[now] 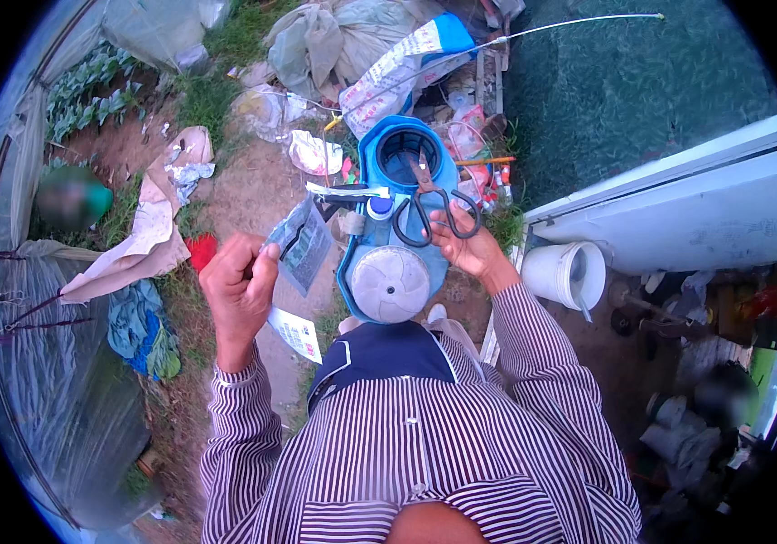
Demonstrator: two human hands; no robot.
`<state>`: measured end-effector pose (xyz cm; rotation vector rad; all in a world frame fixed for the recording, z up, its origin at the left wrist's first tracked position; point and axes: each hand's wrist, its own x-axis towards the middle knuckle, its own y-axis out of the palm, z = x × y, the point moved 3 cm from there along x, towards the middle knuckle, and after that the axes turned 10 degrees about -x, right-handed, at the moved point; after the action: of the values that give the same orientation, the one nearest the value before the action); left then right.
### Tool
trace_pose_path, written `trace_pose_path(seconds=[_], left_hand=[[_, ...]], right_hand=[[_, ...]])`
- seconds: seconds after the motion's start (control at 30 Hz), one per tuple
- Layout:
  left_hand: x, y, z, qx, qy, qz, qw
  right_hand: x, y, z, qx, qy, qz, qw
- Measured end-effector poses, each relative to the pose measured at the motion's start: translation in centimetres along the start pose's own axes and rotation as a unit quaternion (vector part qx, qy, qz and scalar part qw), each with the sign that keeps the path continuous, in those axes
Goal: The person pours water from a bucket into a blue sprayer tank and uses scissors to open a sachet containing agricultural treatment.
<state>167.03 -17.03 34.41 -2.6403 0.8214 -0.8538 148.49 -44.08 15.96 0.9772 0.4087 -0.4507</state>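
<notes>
My left hand [242, 292] pinches the edge of a small printed sachet [300, 241], with a dark line across it. Below that hand a white printed paper [295, 333] shows. In my right hand [466, 245] is a pair of scissors [423, 178] with black loop handles and rusty blades, which point over the round opening [409, 156] of a blue backpack sprayer tank [398, 228]. On the tank stand a small bottle with a blue cap [379, 207] and, nearer my body, a round grey lid [390, 284]. A black strainer basket sits inside the opening.
A sprayer wand [565, 26] stretches beyond the tank, past a printed sack [388, 88]. At the right are a white bucket [551, 272] and a white panel [687, 211]. Plastic sheeting [69, 381] and a pale cloth [150, 231] lie left. Someone in green headwear [96, 197] is at the far left.
</notes>
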Motion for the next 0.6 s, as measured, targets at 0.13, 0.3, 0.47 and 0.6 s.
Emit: trace_pose_path(seconds=[0.13, 0.3, 0.47, 0.6], left_hand=[[0.0, 0.3, 0.0, -0.001, -0.023, 0.017, 1.000], [0.1, 0.4, 0.3, -0.010, -0.002, 0.017, 1.000], [-0.3, -0.4, 5.2, -0.089, -0.141, -0.044, 0.985], [-0.4, -0.2, 5.2, -0.091, -0.140, -0.056, 0.984]], right_hand=[[0.8, 1.7, 1.5, -0.008, 0.002, 0.029, 1.000], [1.4, -0.2, 1.5, 0.032, -0.018, 0.000, 0.999], [0.3, -0.7, 1.2, 0.035, -0.036, -0.025, 0.998], [-1.7, -1.5, 1.3, 0.032, -0.044, -0.026, 0.998]])
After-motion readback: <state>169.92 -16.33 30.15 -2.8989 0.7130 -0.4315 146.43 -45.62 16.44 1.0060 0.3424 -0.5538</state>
